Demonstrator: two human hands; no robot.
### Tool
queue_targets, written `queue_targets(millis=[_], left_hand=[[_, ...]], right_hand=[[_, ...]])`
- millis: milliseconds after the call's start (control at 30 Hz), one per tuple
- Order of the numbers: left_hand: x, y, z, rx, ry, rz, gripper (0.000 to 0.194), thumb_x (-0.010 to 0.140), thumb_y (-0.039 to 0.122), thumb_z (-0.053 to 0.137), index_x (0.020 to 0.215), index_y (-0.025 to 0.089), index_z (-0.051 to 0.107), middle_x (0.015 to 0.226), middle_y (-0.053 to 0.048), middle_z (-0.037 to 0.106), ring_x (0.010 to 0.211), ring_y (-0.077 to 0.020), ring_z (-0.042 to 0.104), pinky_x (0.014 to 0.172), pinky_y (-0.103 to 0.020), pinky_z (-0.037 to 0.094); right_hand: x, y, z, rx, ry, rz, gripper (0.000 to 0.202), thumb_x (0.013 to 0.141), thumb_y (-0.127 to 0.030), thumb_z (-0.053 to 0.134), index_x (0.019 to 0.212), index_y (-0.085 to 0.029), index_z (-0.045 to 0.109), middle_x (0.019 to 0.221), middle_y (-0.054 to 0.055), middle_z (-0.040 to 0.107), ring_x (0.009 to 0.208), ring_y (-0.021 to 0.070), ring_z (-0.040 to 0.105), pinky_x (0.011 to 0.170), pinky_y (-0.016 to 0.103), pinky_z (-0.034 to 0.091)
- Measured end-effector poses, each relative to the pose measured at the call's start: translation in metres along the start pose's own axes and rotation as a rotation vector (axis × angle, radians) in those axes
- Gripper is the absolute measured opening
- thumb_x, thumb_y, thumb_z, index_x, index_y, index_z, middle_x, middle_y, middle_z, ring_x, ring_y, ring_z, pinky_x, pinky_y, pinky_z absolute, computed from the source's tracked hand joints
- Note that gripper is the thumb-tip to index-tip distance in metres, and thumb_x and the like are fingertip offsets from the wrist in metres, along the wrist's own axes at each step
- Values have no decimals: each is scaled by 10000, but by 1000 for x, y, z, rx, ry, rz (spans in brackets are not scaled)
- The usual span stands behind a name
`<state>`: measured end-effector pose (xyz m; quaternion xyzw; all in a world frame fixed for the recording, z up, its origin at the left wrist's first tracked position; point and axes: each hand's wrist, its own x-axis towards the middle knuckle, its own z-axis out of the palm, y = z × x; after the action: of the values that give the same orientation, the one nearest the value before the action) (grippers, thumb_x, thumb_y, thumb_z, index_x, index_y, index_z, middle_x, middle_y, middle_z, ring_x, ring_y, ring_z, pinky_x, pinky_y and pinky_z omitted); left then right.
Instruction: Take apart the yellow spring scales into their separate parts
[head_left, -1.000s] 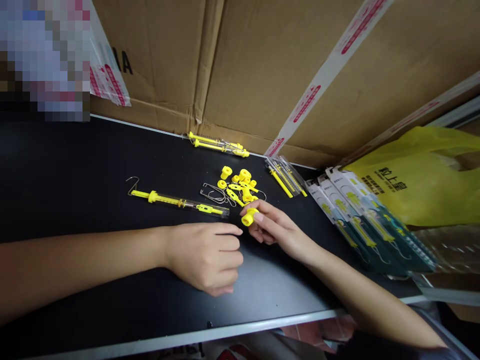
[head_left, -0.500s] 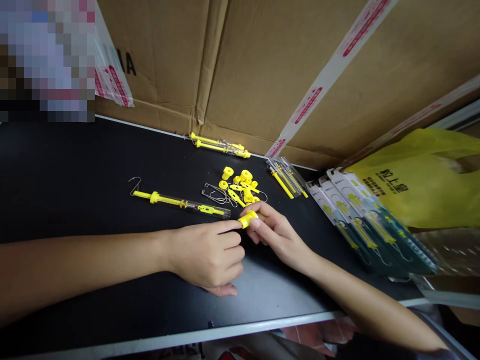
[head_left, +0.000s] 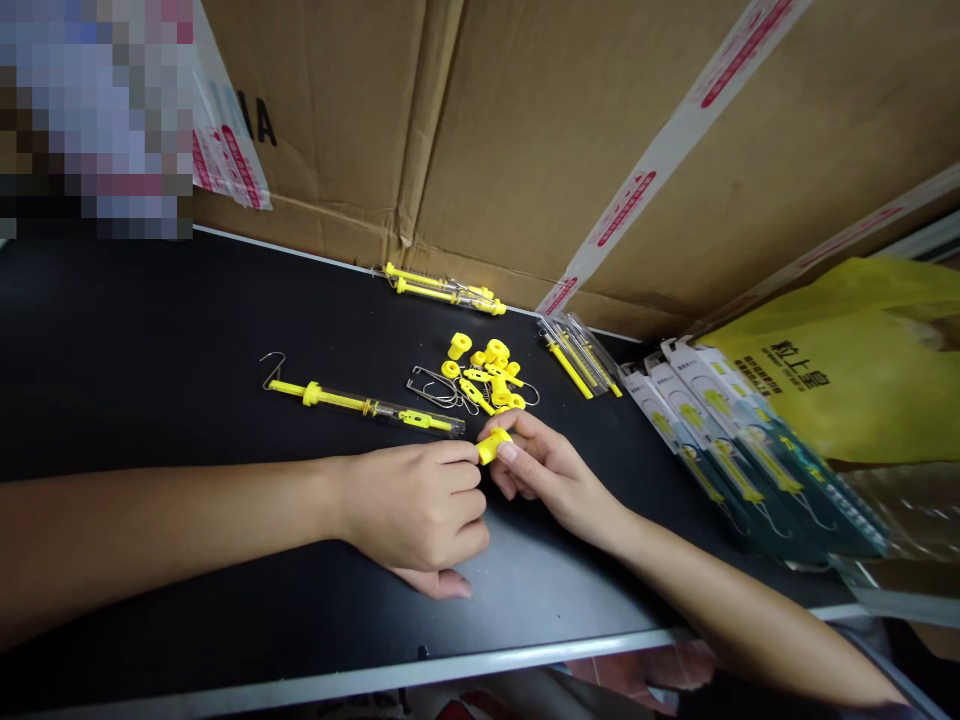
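Between the thumb and fingers of my right hand (head_left: 544, 460) is a yellow plastic flanged cap (head_left: 493, 445), held just above the black tabletop (head_left: 225, 570). My left hand (head_left: 424, 505) has its fingers curled and its thumb apart below; the index fingertip meets the cap's left end. Its palm side is hidden, and nothing shows in its grasp. Just beyond lies an assembled tubular spring scale (head_left: 367, 407) with a wire hook. Past the cap is a pile of loose yellow caps and pointer pieces (head_left: 491, 375), with metal wire hooks (head_left: 435, 388) beside it.
Spring scales (head_left: 446, 290) lie along the back edge by a large cardboard box (head_left: 315, 130). Clear tubes with yellow rods (head_left: 577, 360) rest at the right, near several printed packages (head_left: 720, 430) and a yellow plastic bag (head_left: 847, 360). A pale edge strip (head_left: 360, 680) borders the table front.
My left index finger has bent more, its tip still at the cap. The cap is tilted slightly differently in my right hand. The whole view has shifted a little.
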<state>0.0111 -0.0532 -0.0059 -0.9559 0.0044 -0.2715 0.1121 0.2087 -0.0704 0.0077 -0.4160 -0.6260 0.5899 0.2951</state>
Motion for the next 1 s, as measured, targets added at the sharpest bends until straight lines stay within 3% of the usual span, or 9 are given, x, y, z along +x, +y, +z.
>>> queue_targets(millis=[367,467,567,633,800,1000], left_hand=[[0,-1,-2,24,74,2,354,854,422,452,610,187,553,559,6,507,558,-142,449,693,-325,406],[0,-5,-6,38,101,-157,296,871,351,457,634,186,523,586,12,516,589,-138,450,650,-304,357],[0,-9,-7,-43,60,-512,218,872,363,484,766,179,529,701,8,561,676,-142,483,661,-295,320],[-1,-11,-6,-131,27,-673,235,865,411,508,866,178,532,761,8,573,721,-146,501,676,-290,306],[-2,-12,-3,-221,-11,-720,239,898,413,480,948,191,553,814,10,588,771,-147,523,685,-280,286],[-1,-14,-3,-272,14,-734,156,919,293,458,869,194,567,776,28,587,752,-128,524,678,-270,277]], right_hand=[[1,-3,-4,-24,26,11,237,906,-414,476,982,-193,441,575,-63,448,466,59,357,416,183,234],[1,-4,-5,-38,58,-11,240,896,-423,490,963,-198,446,585,-62,440,478,65,376,433,186,270],[-1,-5,-5,-89,104,-78,231,887,-405,513,979,-202,457,645,-43,466,540,78,422,502,204,347],[-3,-4,-5,-144,126,-111,229,886,-387,521,1012,-205,462,697,-25,493,577,90,440,543,223,374],[-5,0,-5,-214,116,-146,209,882,-347,535,1032,-218,468,781,2,529,627,102,453,573,235,380],[-5,-4,-6,-258,170,-191,206,877,-354,536,1013,-213,471,746,-8,515,624,104,461,574,233,379]])
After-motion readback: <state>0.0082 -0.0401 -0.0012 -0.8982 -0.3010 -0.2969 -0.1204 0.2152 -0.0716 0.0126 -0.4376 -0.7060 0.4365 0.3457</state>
